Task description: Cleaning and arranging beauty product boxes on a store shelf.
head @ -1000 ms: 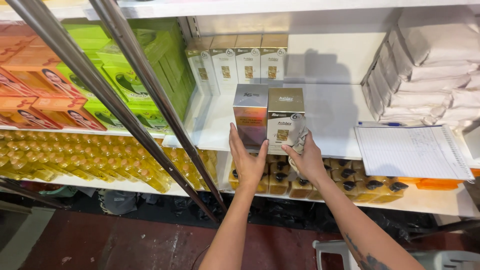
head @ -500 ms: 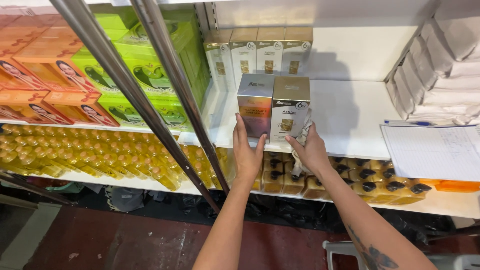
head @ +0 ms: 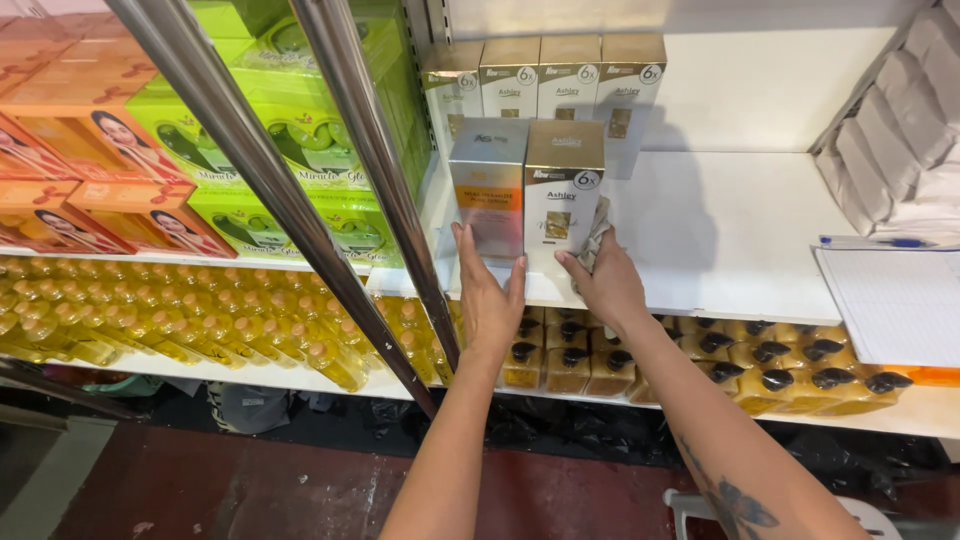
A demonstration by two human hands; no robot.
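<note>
At the centre of the frame, the left hand (head: 489,298) spreads its fingers (head: 462,243) up the front and lower edge of a silver box with an orange-to-violet face (head: 488,188), thumb out to the right, so the box is braced from below and in front rather than pinched. Just right of it, the right hand (head: 603,282) presses its thumb against the foot of a gold and white box (head: 562,195), while its other fingers curl closed around a crumpled pale cloth (head: 596,236) tucked behind that box's right side. Both boxes stand upright, touching side by side, near the front edge of the white shelf (head: 740,230); holding them low likely keeps them square and level together. Behind them, against the back wall, stands a row of matching gold and white boxes (head: 545,85). Green cartons (head: 290,150) and orange cartons (head: 70,150) fill the upper left, crossed by two slanting steel bars (head: 300,230). Below sit yellow bottles (head: 180,325) and dark-capped amber bottles (head: 760,370). A lined sheet (head: 890,300) with a blue pen (head: 880,242) lies at the right edge.
</note>
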